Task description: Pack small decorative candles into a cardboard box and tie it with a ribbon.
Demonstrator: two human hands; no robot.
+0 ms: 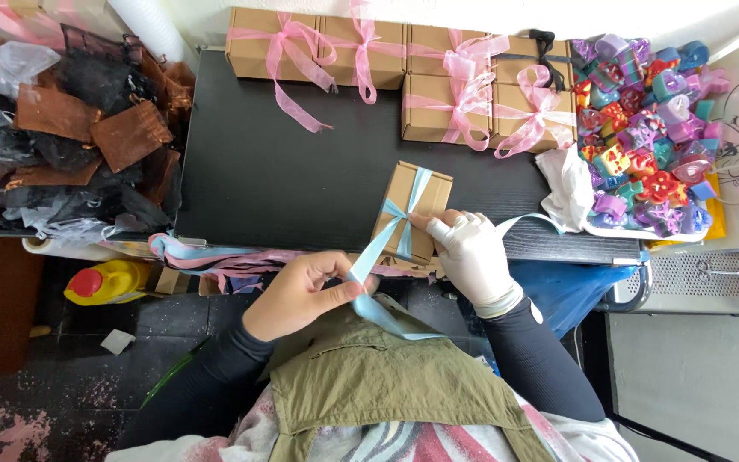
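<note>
A small brown cardboard box (414, 198) lies at the near edge of the black table (284, 171), with a light blue ribbon (375, 250) crossed over it. My bare left hand (301, 291) pinches one ribbon end just below the table edge and pulls it toward me. My right hand (470, 254), in a white glove, presses its fingers on the box's near right corner, where the other ribbon end runs off to the right.
Several brown boxes tied with pink bows (438, 77) line the table's far edge. A tray of colourful small shapes (647, 128) sits at right beside a white plastic bag (568, 190). Dark organza pouches (87, 137) pile at left. A yellow bottle (109, 281) stands on the floor.
</note>
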